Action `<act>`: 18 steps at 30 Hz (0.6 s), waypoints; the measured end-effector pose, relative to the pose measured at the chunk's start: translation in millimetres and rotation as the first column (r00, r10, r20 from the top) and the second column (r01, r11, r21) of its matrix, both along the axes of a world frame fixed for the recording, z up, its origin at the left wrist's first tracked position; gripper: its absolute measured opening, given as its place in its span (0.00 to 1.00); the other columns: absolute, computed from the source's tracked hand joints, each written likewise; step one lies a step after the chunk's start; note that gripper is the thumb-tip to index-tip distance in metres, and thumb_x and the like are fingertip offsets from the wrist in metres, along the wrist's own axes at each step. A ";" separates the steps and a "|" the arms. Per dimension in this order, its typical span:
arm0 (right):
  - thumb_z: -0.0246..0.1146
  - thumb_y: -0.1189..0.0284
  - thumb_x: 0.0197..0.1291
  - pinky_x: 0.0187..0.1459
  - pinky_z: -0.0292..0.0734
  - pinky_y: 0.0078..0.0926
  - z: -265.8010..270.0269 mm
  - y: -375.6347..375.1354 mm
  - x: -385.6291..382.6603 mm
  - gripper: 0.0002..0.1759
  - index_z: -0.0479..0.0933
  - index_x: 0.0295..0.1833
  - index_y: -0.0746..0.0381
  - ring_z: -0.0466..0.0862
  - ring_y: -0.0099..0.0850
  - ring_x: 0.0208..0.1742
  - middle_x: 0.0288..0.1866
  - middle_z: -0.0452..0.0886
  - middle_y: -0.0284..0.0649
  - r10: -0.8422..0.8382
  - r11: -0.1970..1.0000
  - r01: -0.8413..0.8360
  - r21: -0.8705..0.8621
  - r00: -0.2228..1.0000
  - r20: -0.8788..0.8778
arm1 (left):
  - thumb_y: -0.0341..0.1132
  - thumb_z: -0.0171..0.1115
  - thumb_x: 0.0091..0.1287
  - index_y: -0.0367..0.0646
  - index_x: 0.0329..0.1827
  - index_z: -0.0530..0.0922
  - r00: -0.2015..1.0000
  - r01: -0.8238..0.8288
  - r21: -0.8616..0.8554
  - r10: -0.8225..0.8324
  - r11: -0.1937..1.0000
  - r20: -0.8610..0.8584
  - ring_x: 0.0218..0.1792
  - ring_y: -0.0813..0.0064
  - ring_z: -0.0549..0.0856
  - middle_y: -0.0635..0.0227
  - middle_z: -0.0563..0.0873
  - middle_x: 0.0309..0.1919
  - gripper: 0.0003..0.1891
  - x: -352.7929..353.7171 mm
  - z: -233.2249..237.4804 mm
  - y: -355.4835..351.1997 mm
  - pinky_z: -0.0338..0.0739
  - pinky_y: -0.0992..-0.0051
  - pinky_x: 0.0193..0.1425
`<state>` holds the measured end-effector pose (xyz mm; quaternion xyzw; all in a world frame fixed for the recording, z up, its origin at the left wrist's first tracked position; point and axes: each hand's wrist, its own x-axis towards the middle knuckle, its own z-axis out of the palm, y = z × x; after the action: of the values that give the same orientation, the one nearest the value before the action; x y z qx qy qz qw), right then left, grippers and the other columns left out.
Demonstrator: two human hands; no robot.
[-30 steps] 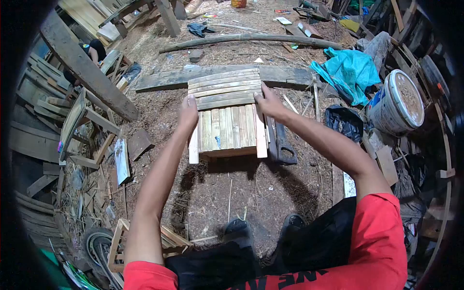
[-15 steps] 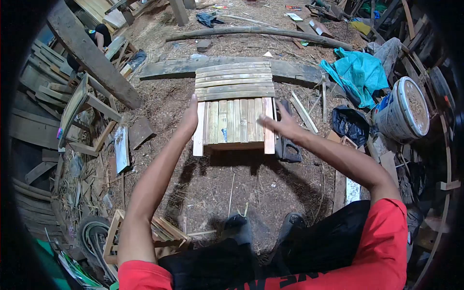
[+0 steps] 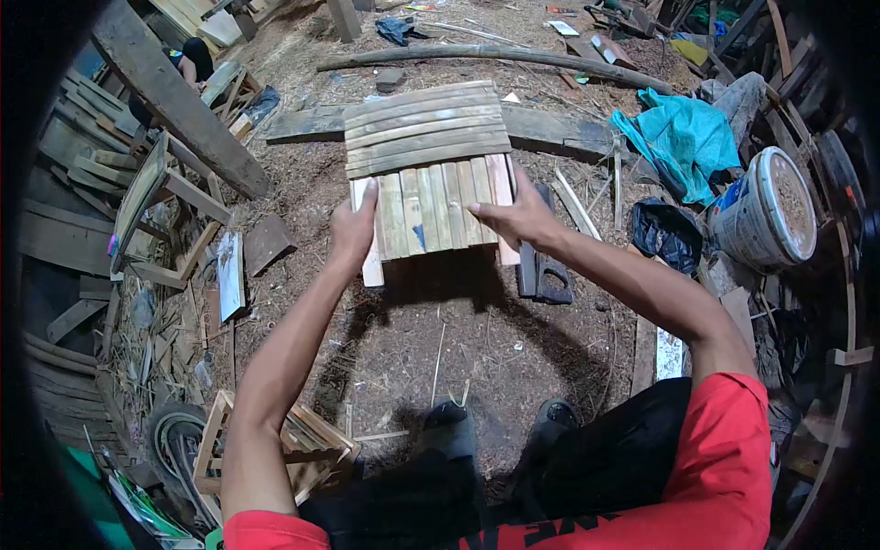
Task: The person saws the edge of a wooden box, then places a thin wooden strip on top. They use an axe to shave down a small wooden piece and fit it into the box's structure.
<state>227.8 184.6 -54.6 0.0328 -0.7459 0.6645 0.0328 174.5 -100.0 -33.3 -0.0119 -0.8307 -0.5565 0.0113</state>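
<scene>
A small slatted wooden chair (image 3: 431,209) is held up in front of me, with crosswise slats on its upper part and lengthwise slats below. A small blue mark shows on one lower slat. My left hand (image 3: 354,225) grips its left edge, thumb on top. On the opposite edge, my right hand (image 3: 521,215) is closed with the thumb over the slats and the fingers partly hidden at the side. A handsaw (image 3: 553,282) with a dark handle lies on the ground just right of the chair.
A thick plank (image 3: 316,124) lies behind the chair, with a long pole (image 3: 477,55) beyond. To the right are a teal tarp (image 3: 683,137), a black bag (image 3: 665,238) and a white bucket (image 3: 765,206). A wooden frame (image 3: 220,440) stands lower left. Another person (image 3: 191,62) is far left.
Both hands have lifted and tilted the chair, moving it slightly left. Its right side is now higher than its left, and more of the saw shows.
</scene>
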 end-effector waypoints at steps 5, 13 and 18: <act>0.75 0.59 0.56 0.71 0.69 0.40 -0.6 -5.6 -33.3 0.50 0.56 0.75 0.69 0.75 0.46 0.68 0.66 0.74 0.58 -0.047 0.972 0.074 0.223 0.991 -0.124 | 0.59 0.59 0.72 0.25 0.47 0.83 0.997 -0.067 -0.104 0.063 0.992 -0.047 0.43 0.60 0.88 0.47 0.89 0.41 0.34 -35.3 -7.0 -0.1 0.79 0.62 0.52; 0.66 0.55 0.67 0.64 0.74 0.38 -12.9 18.5 -32.4 0.34 0.71 0.67 0.70 0.81 0.48 0.62 0.63 0.79 0.57 -0.057 0.860 0.180 0.478 0.964 -0.261 | 0.47 0.56 0.74 0.22 0.64 0.67 0.943 -0.154 -0.527 -0.036 0.836 -0.332 0.64 0.40 0.77 0.29 0.76 0.61 0.32 -40.8 -18.6 4.6 0.68 0.52 0.68; 0.64 0.59 0.67 0.48 0.80 0.41 -31.4 85.5 13.7 0.21 0.83 0.52 0.68 0.87 0.46 0.46 0.47 0.86 0.55 -0.068 0.800 0.073 0.596 0.997 -0.030 | 0.37 0.61 0.70 0.32 0.64 0.72 0.501 -0.048 -0.606 -0.505 0.794 -0.702 0.65 0.43 0.76 0.38 0.77 0.61 0.23 8.4 -0.4 57.8 0.68 0.55 0.70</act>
<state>241.6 270.1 -86.1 0.0163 -0.9175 0.3946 0.0482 182.8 -42.3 -33.7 -0.3961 -0.8321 -0.2109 0.3260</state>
